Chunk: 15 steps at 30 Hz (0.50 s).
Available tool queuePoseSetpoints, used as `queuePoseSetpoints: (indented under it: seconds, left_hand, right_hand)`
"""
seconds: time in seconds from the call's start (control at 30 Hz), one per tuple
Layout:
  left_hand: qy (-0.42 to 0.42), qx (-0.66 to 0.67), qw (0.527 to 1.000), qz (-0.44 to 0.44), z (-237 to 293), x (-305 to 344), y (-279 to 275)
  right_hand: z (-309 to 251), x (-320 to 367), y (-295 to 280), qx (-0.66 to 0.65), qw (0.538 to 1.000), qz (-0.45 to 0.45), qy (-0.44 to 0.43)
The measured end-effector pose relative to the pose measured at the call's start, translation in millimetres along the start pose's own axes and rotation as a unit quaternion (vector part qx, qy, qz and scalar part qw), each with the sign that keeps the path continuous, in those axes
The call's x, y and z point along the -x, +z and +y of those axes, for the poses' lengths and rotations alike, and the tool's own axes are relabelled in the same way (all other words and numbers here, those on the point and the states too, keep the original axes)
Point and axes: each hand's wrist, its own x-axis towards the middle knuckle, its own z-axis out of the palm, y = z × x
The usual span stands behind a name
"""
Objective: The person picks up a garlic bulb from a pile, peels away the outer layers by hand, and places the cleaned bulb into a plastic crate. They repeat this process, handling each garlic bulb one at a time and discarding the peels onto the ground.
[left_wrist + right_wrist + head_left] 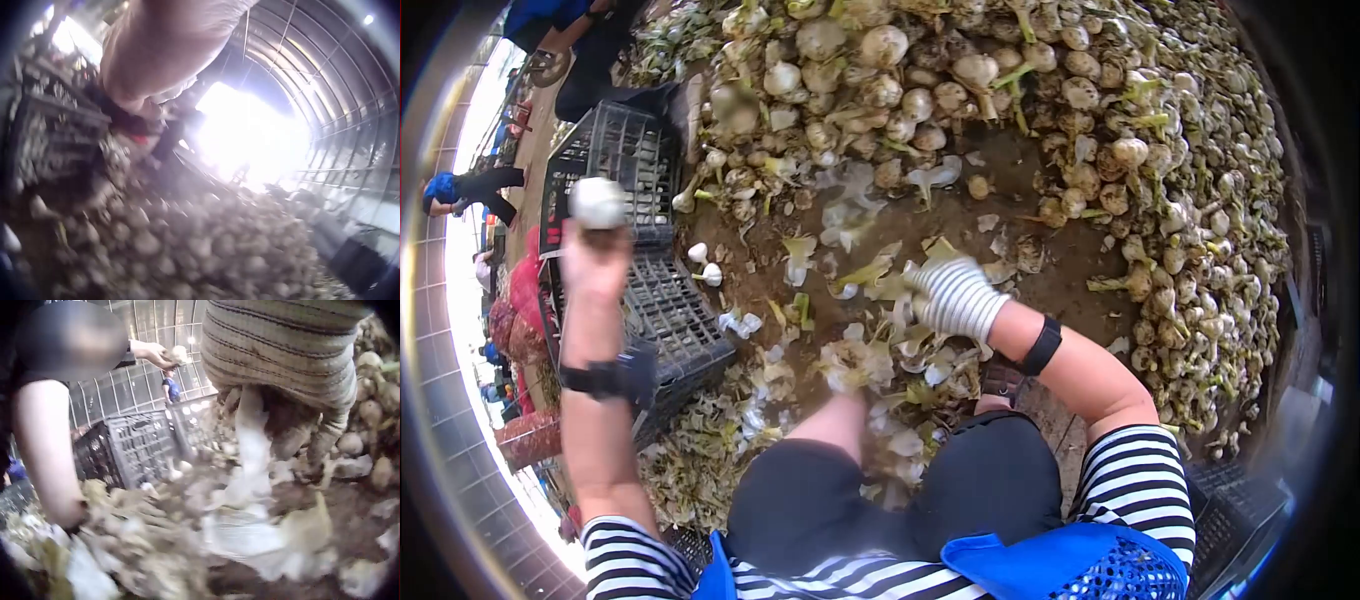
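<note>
A white garlic bulb (598, 203) is held up by my bare left hand (595, 262), over the black crates at the left. The right wrist view also catches that raised bulb (180, 354) at the fingertips. In the left wrist view, the hand (169, 53) fills the top and hides the bulb. My right hand (957, 297), in a striped knit glove, is low over the littered ground with its fingers bent downward. Out of the glove hangs a pale strip of garlic skin (251, 434). More loose skins (244, 534) lie below it.
Black plastic crates (670, 318) stand at the left, one behind the other. A large heap of garlic (1200, 230) curves round the front and right. Two peeled bulbs (711, 274) lie beside the crates. Red net sacks (525, 325) and people (475, 190) are farther left.
</note>
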Motion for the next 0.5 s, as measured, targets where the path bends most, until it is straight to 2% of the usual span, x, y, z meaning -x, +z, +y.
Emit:
queuePoseSetpoints:
  seconds: [0.07, 0.13, 0.17, 0.2, 0.23, 0.27, 0.3, 0.33, 0.37, 0.4, 0.43, 0.47, 0.5]
  left_hand:
    - [0.131, -0.104, 0.979, 0.119, 61.5, -13.7, -6.3]
    - [0.115, -0.151, 0.958, 0.213, 71.6, -5.0, 9.9]
    - [0.064, -0.263, 0.953, 0.136, 75.3, -11.0, -9.1]
    - [0.018, -0.398, 0.914, 0.073, 69.3, -11.3, -13.1]
    - [-0.017, -0.485, 0.874, 0.018, 46.9, 19.4, 21.0]
    - [-0.044, -0.574, 0.813, -0.082, 30.5, 41.1, 41.0]
    - [-0.092, -0.659, 0.727, -0.167, 18.2, 65.3, 68.1]
    - [-0.15, -0.674, 0.682, -0.24, 8.2, 93.5, 95.7]
    - [-0.051, -0.737, 0.514, -0.436, 6.3, 97.3, 94.9]
    - [-0.075, -0.767, 0.407, -0.491, 9.1, 119.7, 112.0]
    - [-0.11, -0.758, 0.363, -0.53, 14.3, 127.4, 101.6]
    - [-0.105, -0.772, 0.33, -0.533, 19.9, 139.2, 92.6]
    - [-0.135, -0.792, 0.305, -0.512, 24.0, 149.7, 77.2]
  right_hand:
    - [12.7, -10.7, -33.7, -0.039, 0.985, 0.017, 0.168]
    - [47.4, -29.5, -26.6, 0.023, 0.943, 0.179, 0.278]
    - [68.5, -40.8, -17.9, 0.056, 0.93, 0.248, 0.266]
    - [85.0, -51.9, -10.2, 0.088, 0.911, 0.315, 0.251]
    - [92.5, -58.9, -7.1, 0.158, 0.909, 0.243, 0.301]
    - [99.7, -61.1, 2.3, 0.156, 0.906, 0.247, 0.306]
    - [109.4, -62.6, 13.2, 0.12, 0.907, 0.223, 0.337]
    - [118.8, -65.9, 20.3, 0.084, 0.905, 0.202, 0.365]
    - [118.6, -62.7, 29.6, 0.096, 0.899, 0.251, 0.347]
    - [123.6, -60.8, 42.4, 0.121, 0.894, 0.294, 0.316]
    - [124.5, -56.5, 50.6, 0.145, 0.879, 0.366, 0.269]
    - [115.0, -45.7, 41.5, 0.118, 0.896, 0.34, 0.262]
    - [109.7, -36.7, 41.7, 0.112, 0.897, 0.329, 0.272]
